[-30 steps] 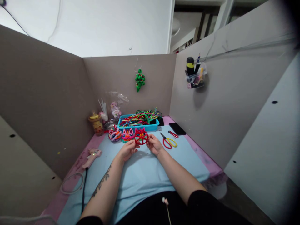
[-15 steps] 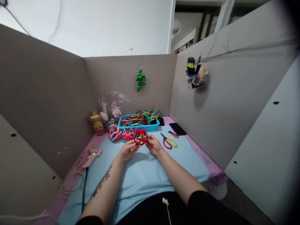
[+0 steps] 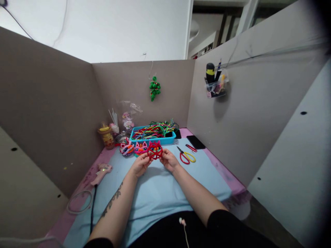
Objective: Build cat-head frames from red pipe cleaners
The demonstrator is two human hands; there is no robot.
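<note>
Between my two hands, above the blue cloth [image 3: 165,193], is a red openwork frame [image 3: 155,156] that looks bent from fuzzy pipe cleaners. My left hand [image 3: 141,164] pinches its left side, and my right hand [image 3: 169,160] pinches its right side. Just behind it, a colourful pipe-cleaner animal head [image 3: 141,148] with pink ears rests on the cloth. A similar striped one [image 3: 127,148] sits to its left. Pink ears and colours show at the top of the red frame; whether they belong to it or to another head behind, I cannot tell.
Behind the heads stands a blue tray [image 3: 165,140] heaped with pipe cleaners. Scissors [image 3: 186,156], a red cutter [image 3: 191,148] and a black phone [image 3: 196,142] lie right. A pink glue gun [image 3: 101,174] with its cord lies left, near a jar [image 3: 107,137]. Partition walls enclose the table.
The red frame has tilted slightly between my fingers, so its crossing strands look different. Both hands stay in nearly the same place, and nothing else has visibly moved.
</note>
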